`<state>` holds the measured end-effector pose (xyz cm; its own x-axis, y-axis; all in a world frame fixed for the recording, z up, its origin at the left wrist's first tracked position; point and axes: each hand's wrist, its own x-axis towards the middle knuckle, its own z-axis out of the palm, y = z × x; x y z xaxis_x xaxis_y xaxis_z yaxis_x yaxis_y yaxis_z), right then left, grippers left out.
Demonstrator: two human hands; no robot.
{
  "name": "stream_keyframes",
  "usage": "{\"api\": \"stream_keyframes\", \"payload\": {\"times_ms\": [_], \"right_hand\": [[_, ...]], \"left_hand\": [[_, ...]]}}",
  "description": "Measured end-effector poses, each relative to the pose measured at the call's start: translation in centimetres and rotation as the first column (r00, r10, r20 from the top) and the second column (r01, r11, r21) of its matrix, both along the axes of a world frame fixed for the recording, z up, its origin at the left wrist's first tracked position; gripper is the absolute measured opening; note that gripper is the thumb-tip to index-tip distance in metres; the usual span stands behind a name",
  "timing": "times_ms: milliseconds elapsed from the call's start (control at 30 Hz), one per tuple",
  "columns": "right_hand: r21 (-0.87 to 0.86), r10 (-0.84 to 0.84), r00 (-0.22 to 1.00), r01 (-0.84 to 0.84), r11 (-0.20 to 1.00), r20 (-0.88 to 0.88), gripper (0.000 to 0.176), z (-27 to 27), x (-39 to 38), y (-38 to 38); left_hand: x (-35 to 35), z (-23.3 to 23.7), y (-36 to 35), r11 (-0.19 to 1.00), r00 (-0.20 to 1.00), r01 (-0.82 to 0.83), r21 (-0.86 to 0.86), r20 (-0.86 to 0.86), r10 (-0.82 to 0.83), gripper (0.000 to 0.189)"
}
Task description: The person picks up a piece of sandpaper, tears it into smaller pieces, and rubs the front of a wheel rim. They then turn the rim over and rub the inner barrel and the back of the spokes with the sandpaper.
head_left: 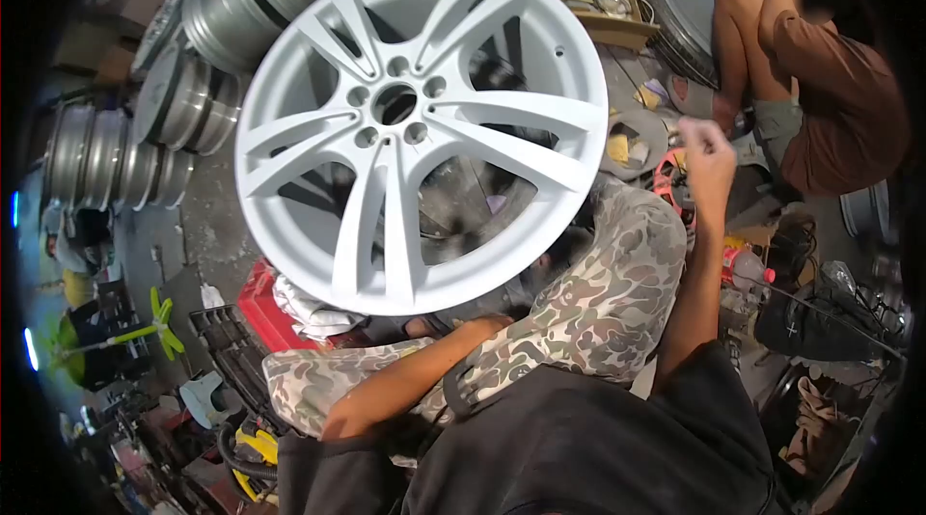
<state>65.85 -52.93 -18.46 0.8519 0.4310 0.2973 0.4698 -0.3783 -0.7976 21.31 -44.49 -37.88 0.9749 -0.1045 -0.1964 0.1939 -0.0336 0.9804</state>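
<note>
A large white-coated alloy wheel rim with paired spokes is in front of me, tilted, above my camouflage-clad legs. My left forearm reaches across my lap to the rim's lower edge. Of my left hand, only the part near the wrist shows; its fingers are hidden behind the rim. To the right of the rim and apart from it, my right hand is raised with its fingers curled together. Motion blurs its fingertips, and whatever they may hold cannot be made out. Below it is a round grey dish with yellow pieces in it.
Silvery wheel rims are stacked at the left. A cardboard box of small items stands at the back. A co-worker sits at the right by a tyre. A red case, a green fan and a bottle surround me.
</note>
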Motion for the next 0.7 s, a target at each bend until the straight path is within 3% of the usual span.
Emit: {"api": "stream_keyframes", "payload": {"times_ms": [33,100,133,167,200,267,300,333,400,433,467,500,533,567,600,633,667,700], "right_hand": [[-0.139,0.074,0.991,-0.058,0.989,0.111,0.026,-1.8,0.4,-1.0],[-0.295,0.118,0.964,-0.187,0.937,-0.237,0.031,-4.5,0.5,-2.8],[-0.268,0.126,0.964,-0.189,0.945,-0.236,0.031,-5.0,0.3,-3.2],[-0.321,0.191,0.955,-0.259,0.911,-0.227,0.031,-5.4,0.2,-3.5],[-0.378,0.251,0.943,-0.319,0.869,-0.218,0.032,-5.4,0.1,-3.7],[-0.373,0.298,0.929,-0.362,0.854,-0.22,0.032,-4.2,0.6,-3.3],[-0.389,0.347,0.909,-0.413,0.824,-0.231,0.032,-3.0,0.8,-3.3],[-0.444,0.272,0.93,-0.358,0.821,-0.247,0.034,0.0,-0.1,-2.6],[-0.394,0.302,0.945,-0.326,0.859,-0.123,0.034,2.1,-0.3,-0.9],[-0.351,0.322,0.947,-0.309,0.884,-0.023,0.035,3.1,-0.3,0.0],[-0.318,0.332,0.942,-0.33,0.889,-0.05,0.034,3.7,-1.2,1.3],[-0.269,0.426,0.903,-0.422,0.866,-0.046,0.033,4.8,-2.6,2.5],[-0.278,0.424,0.906,-0.41,0.869,-0.01,0.032,2.2,-3.2,3.6],[-0.352,0.43,0.896,-0.441,0.825,-0.114,0.032,2.8,-5.1,4.4],[-0.454,0.333,0.913,-0.406,0.793,-0.234,0.03,0.4,-5.9,5.4],[-0.572,0.348,0.92,-0.384,0.724,-0.177,0.031,-2.6,-6.3,6.1],[-0.582,0.279,0.956,-0.177,0.793,0.089,0.033,-10.6,-5.9,6.8],[-0.632,0.154,0.977,-0.211,0.745,-0.145,0.04,-10.7,-7.5,7.0]], "left_hand": [[0.1,1.0,0.5,1.0,1.0,-0.004,0.017,0.018,0.004,0.027],[0.8,4.3,1.9,0.998,0.999,-0.021,0.065,0.031,0.019,0.027],[2.4,8.3,2.8,0.92,0.968,0.22,0.325,-0.186,-0.166,0.03],[4.1,12.9,3.7,0.727,0.86,0.476,0.495,-0.433,-0.269,0.033],[5.4,18.3,4.0,0.719,0.804,0.518,0.464,-0.551,-0.224,0.033],[6.0,25.8,4.8,0.796,0.867,0.423,0.433,-0.449,-0.217,0.034],[5.0,27.2,4.7,0.803,0.951,0.269,0.532,-0.276,-0.135,0.033],[5.5,30.3,4.7,0.847,0.991,0.102,0.522,-0.131,-0.039,0.032],[5.9,34.2,5.2,0.811,0.99,-0.115,0.574,0.001,0.14,0.025],[5.9,35.0,5.6,0.764,0.969,-0.236,0.6,0.088,0.23,0.024],[5.7,34.9,6.1,0.658,0.92,-0.391,0.643,0.268,0.286,0.014],[5.7,34.6,6.7,0.581,0.89,-0.453,0.677,0.302,0.342,0.014],[5.9,33.7,7.1,0.513,0.861,-0.509,0.691,0.403,0.312,0.017],[6.2,32.5,7.5,0.444,0.824,-0.566,0.694,0.498,0.272,0.021],[6.4,31.1,7.6,0.433,0.832,-0.554,0.711,0.489,0.263,0.028],[6.6,29.7,7.5,0.42,0.84,-0.542,0.728,0.478,0.256,0.036],[6.9,28.7,7.3,0.443,0.889,-0.454,0.773,0.357,0.288,0.047],[7.5,26.9,7.2,0.434,0.903,-0.413,0.801,0.3,0.307,0.05]]}}
